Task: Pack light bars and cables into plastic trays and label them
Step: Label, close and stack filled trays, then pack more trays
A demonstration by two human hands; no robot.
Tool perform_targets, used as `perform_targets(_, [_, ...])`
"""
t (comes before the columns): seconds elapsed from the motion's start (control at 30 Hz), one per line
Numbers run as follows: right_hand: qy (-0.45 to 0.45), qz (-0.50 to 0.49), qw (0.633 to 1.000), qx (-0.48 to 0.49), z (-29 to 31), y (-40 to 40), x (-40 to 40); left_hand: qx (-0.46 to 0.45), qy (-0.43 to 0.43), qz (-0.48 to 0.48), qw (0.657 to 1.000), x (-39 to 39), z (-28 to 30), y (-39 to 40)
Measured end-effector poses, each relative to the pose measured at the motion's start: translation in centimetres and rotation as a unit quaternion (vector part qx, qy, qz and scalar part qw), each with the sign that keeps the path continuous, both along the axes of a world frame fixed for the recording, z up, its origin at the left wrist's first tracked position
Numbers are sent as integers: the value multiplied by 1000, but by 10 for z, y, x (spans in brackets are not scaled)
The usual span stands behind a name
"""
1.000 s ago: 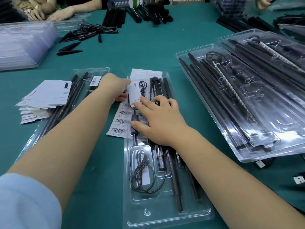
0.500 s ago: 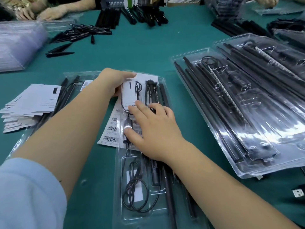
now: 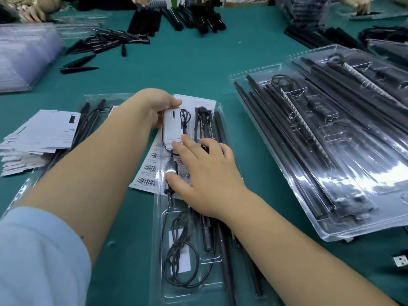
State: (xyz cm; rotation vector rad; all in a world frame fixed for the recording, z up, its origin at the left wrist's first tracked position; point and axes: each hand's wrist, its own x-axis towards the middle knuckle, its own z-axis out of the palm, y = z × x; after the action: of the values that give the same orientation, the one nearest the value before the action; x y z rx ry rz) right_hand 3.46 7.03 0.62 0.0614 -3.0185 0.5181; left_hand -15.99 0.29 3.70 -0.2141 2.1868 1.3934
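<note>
Green cloth-covered table [image 3: 198, 69], crowded with packing stock; at its centre, a clear plastic tray [image 3: 225, 120] lying lengthwise away from the viewer, holding black light bars [image 3: 223, 246] along its right side and a coiled black cable [image 3: 181, 266] in its near-left pocket; under the tray's left edge, a white barcode label sheet [image 3: 146, 171], partly sticking out; on the tray's far-left pocket, a white card insert [image 3: 173, 127] with a thin black cable beside it; left hand [image 3: 152, 109] at the tray's far-left corner, fingers curled around the far end of the card insert, gripping it; right hand [image 3: 207, 180] flat on the middle of the tray, fingers straight and spread, fingertips pressing on the near end of the card insert and thumb on the pocket below it, clamped on nothing; left of the tray, a second filled tray [image 3: 92, 115] mostly hidden under the left forearm, and beyond that a fanned stack of white cards [image 3: 39, 138]; right of the tray, well apart, large overlapping filled trays [image 3: 331, 151] with long bars; beyond the tray, loose black pointed parts [image 3: 103, 43] and bundles of black bars [image 3: 176, 18]; far left of the tray, a blurred stack of empty clear trays [image 3: 24, 56]; other people's hands at the far edge, too blurred to describe.
</note>
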Motion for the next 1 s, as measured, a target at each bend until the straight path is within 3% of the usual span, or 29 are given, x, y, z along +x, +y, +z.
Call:
perform_targets(0.27, [-4,6,1000,-17,1,3,0,35,12,28,999,10,-4,-6])
perform_targets(0.47, [2,-1,1000,-31,-1,5,-1,-54,216,36,974,38,8,-16])
perform_targets(0.53, [12,-7,1000,-25,-3,6,-2,-100,264,-5,959,67,17,-33])
perform_targets(0.6, [20,-9,1000,-14,-4,6,-3,-202,276,-92,935,106,24,-59])
perform_targets(0.67, [33,-14,999,-10,-5,7,-5,-277,203,-213,915,149,23,-87])
perform_targets(0.73, [41,-34,999,-6,-4,10,-9,-313,143,-266,901,192,18,-107])
perform_targets(0.8, [41,-65,997,-3,-3,15,-13,-276,103,-274,916,224,9,-121])
perform_targets(0.9, [35,-96,995,-2,-3,21,-17,-85,48,-193,976,251,-1,-130])
perform_targets(1.0, [43,-112,993,-19,-1,21,-18,91,-35,-113,989,263,-9,-129])
